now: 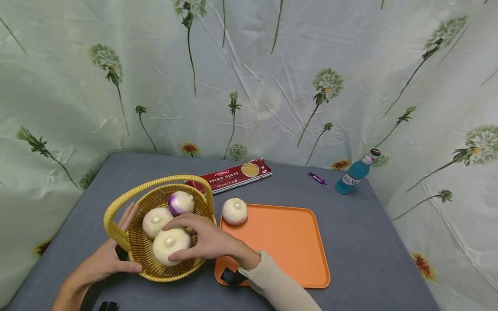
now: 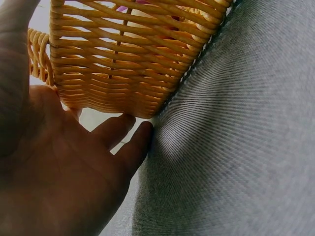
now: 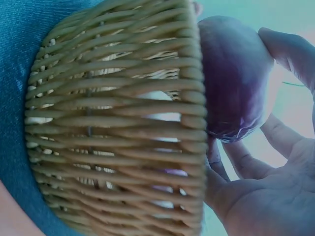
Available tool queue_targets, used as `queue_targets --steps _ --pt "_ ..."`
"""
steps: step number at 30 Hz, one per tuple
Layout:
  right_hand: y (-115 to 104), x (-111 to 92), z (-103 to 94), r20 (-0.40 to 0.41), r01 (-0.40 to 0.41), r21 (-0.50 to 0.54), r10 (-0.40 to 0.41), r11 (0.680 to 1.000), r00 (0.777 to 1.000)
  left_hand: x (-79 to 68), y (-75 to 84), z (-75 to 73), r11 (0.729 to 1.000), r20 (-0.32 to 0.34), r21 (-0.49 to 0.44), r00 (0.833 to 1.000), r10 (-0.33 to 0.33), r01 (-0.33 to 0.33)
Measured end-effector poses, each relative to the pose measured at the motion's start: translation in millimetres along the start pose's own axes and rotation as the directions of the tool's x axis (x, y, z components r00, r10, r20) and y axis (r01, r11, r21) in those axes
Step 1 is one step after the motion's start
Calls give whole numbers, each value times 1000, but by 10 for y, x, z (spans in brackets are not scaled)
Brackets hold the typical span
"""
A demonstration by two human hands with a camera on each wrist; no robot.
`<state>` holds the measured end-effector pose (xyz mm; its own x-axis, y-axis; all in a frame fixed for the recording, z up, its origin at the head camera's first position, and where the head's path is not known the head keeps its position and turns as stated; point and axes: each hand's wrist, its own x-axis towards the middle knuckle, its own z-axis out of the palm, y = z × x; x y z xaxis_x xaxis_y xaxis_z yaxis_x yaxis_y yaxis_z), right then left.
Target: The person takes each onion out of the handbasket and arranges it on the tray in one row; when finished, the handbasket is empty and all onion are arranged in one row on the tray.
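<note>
A yellow wicker basket [image 1: 149, 255] with a tall handle stands at the left of the table. My left hand [image 1: 102, 262] lies against its left side, thumb near the rim and fingers spread. In the left wrist view, these fingertips reach the lower edge of the weave [image 2: 118, 64]. My right hand [image 1: 210, 238] holds a large white turnip [image 1: 171, 245] between thumb and fingers over the basket's near part. Its purple underside [image 3: 236, 78] shows beside the rim in the right wrist view. Inside lie a white turnip [image 1: 156, 221] and a purple-and-white one [image 1: 181, 203].
An orange tray [image 1: 280, 246] lies right of the basket, with another white turnip [image 1: 234, 211] at its far left corner. Behind are a red spaghetti pack [image 1: 233, 175], a small purple-wrapped sweet [image 1: 317, 178] and a blue bottle [image 1: 354, 175]. Flowered cloth hangs behind the table.
</note>
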<state>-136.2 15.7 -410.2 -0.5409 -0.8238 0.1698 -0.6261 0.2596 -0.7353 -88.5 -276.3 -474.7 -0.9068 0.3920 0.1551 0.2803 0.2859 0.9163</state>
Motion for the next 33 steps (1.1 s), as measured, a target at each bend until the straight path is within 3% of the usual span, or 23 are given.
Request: queue_targets --steps 5,21,27,33 --pt "-30 -80 -82 -47 20 -1 -20 1000 999 7 2 0 1000 -1 4 1000 -6 6" --pt "-38 -343 -232 -126 -3 143 21 990 992 -5 9 -10 999 0 27 1000 26 -26" --pt "-31 -442 -293 -132 -39 203 67 978 989 2 4 -13 998 6 46 999 37 -37" --pt "-31 -521 -358 -152 -66 235 103 970 983 -1 -7 -1 1000 4 10 1000 9 -9"
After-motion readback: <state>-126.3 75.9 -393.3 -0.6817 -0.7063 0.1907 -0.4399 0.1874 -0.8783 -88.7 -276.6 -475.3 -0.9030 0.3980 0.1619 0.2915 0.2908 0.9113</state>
